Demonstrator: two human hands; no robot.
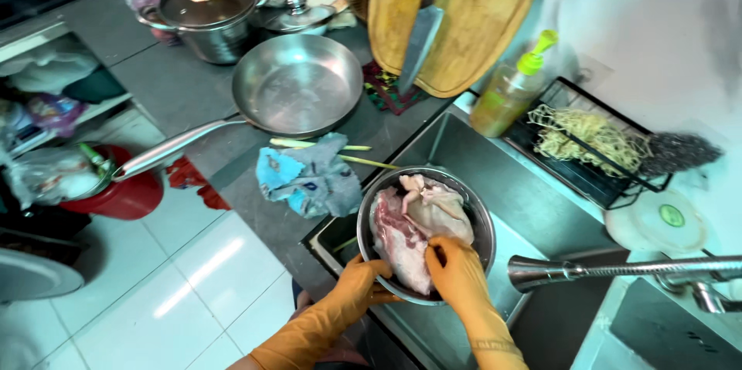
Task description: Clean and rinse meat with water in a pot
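A round steel bowl [479, 219] holding pale pink raw meat [413, 223] is held over the left end of the steel sink [525, 185]. My left hand [363, 281], in an orange rubber glove, grips the bowl's near rim. My right hand [456, 269], gloved the same way, rests on the meat inside the bowl with its fingers curled over it.
The tap spout [556, 269] juts in from the right. A steel frying pan [297, 84], a blue-grey cloth [309, 177] and a lidded pot [209, 11] sit on the dark counter. Wooden boards with a knife [421, 42], a soap bottle [506, 88] and a scrubber rack [595, 142] stand behind the sink.
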